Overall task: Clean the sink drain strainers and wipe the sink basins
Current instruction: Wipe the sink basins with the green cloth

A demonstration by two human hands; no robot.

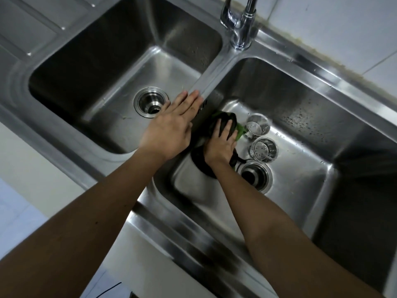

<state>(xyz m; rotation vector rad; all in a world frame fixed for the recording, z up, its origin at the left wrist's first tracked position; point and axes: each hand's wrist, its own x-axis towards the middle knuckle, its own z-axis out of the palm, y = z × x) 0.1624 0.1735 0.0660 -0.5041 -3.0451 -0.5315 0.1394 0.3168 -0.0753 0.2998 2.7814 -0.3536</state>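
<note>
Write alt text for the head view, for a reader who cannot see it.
A person's right hand presses a dark cloth into the right basin of a double steel sink, while the left hand rests flat on the divider. Two strainers lie beside the open drain.

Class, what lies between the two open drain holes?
Head view: the left hand resting on the divider, then the right hand pressing the cloth.

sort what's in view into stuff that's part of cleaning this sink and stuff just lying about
In the job: cloth under the right hand; far strainer; near strainer; right basin; left basin; left drain; right drain.
Just there: faucet; thin black cable at the bottom edge.
</note>
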